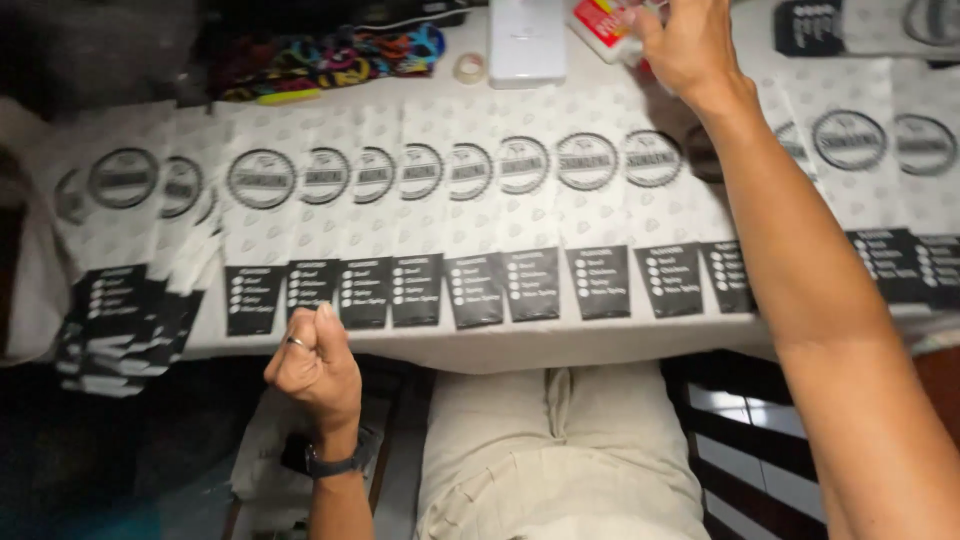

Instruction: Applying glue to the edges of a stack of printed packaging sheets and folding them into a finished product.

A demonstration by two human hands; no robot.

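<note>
White paper sleeves (470, 215), each printed with a round dark seal near its top and a black checklist panel at its lower end, lie overlapped in a long row across the middle of the frame, from the far left edge to the far right, on the pale tabletop (500, 350). At the upper right the right hand (690, 45) reaches over the row and closes its fingers on a small red-and-white packet (605, 20), which sits at the top edge of the frame just beside a white rectangular box (527, 40); how firmly it holds cannot be told, since the fingertips are partly cut off. At the lower left the left hand (315, 365), with a ring on one finger and a dark watch on the wrist, is curled into a loose fist just below the near edge of the tabletop, thumb up, holding nothing visible. Judging from this, the reach wants care: the right forearm crosses above the sleeves at centre right, so keeping it lifted clear should stop it from dragging the overlapped row out of line. A small roll of clear tape (468, 68) and a bundle of multicoloured cords (330, 60) lie at the upper left of the box, well apart from the reaching hand. A loose stack of the same sleeves (120, 320) droops over the edge at far left.
</note>
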